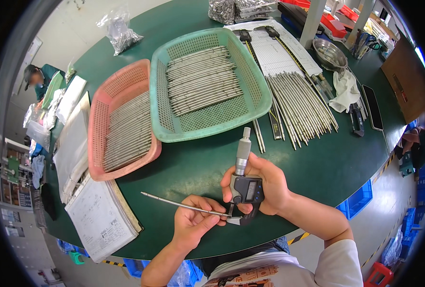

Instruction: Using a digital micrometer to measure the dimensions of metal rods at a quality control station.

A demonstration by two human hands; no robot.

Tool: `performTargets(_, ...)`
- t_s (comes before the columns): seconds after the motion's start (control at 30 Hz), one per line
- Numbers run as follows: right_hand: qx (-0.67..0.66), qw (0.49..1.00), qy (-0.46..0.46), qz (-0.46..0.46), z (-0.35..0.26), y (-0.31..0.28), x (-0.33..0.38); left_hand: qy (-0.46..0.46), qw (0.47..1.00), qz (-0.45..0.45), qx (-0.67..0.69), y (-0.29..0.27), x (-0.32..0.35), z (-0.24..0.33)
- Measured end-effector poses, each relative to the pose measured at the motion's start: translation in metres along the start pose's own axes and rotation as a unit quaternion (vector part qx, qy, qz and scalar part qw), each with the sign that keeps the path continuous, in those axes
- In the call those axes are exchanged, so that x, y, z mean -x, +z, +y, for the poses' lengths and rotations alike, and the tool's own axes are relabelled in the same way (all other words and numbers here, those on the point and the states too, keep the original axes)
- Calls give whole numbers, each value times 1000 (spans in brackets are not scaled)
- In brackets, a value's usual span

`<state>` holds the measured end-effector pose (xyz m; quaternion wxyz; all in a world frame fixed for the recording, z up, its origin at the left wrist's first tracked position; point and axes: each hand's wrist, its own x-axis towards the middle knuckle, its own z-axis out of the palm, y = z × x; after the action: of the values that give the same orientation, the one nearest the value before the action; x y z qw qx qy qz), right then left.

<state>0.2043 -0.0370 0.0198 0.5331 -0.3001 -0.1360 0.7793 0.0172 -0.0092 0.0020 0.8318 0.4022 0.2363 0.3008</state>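
Observation:
My right hand (265,186) grips a digital micrometer (245,184) with a grey body and a long metal thimble pointing up. My left hand (193,222) holds a thin metal rod (174,203) by one end, and that end sits in the micrometer's jaw. The rod sticks out to the left over the green table (193,167). Beyond my hands, a green basket (207,86) and a pink basket (121,124) each hold several similar metal rods.
Loose rods (301,105) lie to the right of the green basket beside calipers (274,33) on paper sheets. A steel bowl (329,52), a white cloth (345,88), a dark phone (373,107) and bagged parts (119,31) are around. Paper stacks (100,215) lie left. Another person (38,79) sits far left.

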Motion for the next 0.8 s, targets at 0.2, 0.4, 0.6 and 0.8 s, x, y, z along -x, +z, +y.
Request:
performTargets(0.2,22,1000,-1,-2,0,2,2,15,1000,-16,-7,-1,0,-1)
performTargets(0.4,80,997,-11,-7,0,0,2,14,1000,12,-22,6,-1,1)
performTargets(0.6,84,996,-27,-11,-1,3,3,-14,999,43,-18,1,0,-1)
performTargets(0.8,93,995,-44,5,1,3,2,0,995,98,-7,5,-1,-3)
